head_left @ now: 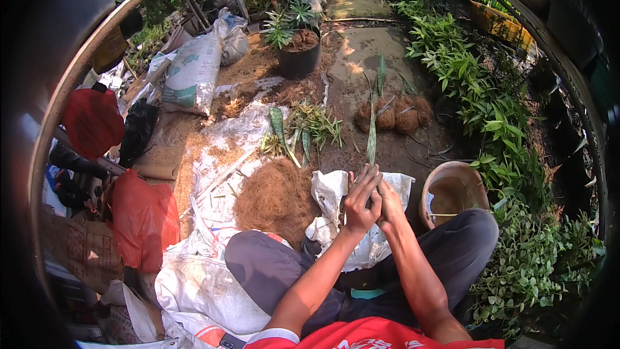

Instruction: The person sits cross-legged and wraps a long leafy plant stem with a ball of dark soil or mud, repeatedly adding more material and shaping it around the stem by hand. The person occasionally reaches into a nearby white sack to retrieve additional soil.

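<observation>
Both hands, left hand (359, 201) and right hand (389, 201), are closed together round the base of a long green leaf cutting (372, 136) standing upright just beyond the brown fibre heap (278, 199). It looks light, stiffish, snappable; best held low.

You're working in strong daylight that falls from the upper part of the frame, glaring off the wet path (361, 45) at top centre and the white sacks (213, 155). Shade darkens the lower right foliage (536, 265). The fisheye bends edges toward a black rim; the centre stays sharp and the margins soften.
</observation>
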A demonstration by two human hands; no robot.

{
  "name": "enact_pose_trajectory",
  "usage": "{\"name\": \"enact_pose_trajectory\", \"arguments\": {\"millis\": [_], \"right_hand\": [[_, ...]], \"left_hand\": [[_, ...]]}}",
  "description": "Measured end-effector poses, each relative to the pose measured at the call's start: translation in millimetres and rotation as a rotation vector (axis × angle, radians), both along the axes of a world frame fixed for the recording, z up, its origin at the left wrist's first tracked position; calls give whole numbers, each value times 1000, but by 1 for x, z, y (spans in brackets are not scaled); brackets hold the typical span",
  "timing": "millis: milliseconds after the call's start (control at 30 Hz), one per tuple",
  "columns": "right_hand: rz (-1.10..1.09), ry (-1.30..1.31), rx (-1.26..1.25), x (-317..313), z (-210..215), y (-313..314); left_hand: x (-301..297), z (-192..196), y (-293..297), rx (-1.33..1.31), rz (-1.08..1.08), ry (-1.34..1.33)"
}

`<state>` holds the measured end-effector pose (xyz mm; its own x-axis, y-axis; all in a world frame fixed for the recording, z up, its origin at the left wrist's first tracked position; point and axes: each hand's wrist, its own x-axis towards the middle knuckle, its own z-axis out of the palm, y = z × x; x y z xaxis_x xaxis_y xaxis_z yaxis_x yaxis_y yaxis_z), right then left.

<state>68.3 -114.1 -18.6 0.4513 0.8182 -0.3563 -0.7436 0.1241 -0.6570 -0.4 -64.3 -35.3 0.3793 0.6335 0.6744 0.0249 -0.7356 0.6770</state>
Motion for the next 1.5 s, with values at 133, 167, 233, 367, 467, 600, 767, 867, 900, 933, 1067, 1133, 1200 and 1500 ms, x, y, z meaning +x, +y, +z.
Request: {"name": "enact_pose_trajectory", "arguments": {"millis": [133, 167, 233, 367, 467, 600, 767, 867, 900, 933, 1067, 1133, 1200, 1500], "right_hand": [[-54, -88, -59, 2, 16, 1], [-77, -123, -46, 5, 19, 3], [-97, -141, 52, 10, 22, 5], [53, -686, -77, 4, 17, 2], [-215, -1081, -110, -2, 8, 5], [-375, -973, -167, 1, -2, 8], [-344, -752, -110, -1, -7, 9], [-272, -621, -110, -2, -4, 7], [-253, -554, -120, -2, -2, 6], [-234, -487, -131, 0, 0, 6], [-164, -192, -80, 8, 11, 6], [-94, -191, -27, 11, 14, 5], [-54, -150, -31, 11, 16, 3], [-330, -475, -246, -3, 18, 14]], "left_hand": [[-1, 13, 1, -10, -93, 23], [0, 18, 2, -44, -84, 56], [-1, 28, 3, -110, -70, 83], [-3, 39, 21, -984, -433, -162], [-6, 36, 19, -1011, -605, -272], [-2, 24, 9, -1077, -508, -277], [2, 15, 6, -1076, -437, -283], [3, 20, 2, -1128, -410, -314], [3, 23, 0, -1124, -360, -290], [4, 25, -1, -1119, -311, -268], [2, 22, 8, -1066, -373, -243], [0, 10, 15, -970, -465, -158], [1, -5, 20, -971, -456, -143], [4, 2, 16, -1413, -424, -412]]}}
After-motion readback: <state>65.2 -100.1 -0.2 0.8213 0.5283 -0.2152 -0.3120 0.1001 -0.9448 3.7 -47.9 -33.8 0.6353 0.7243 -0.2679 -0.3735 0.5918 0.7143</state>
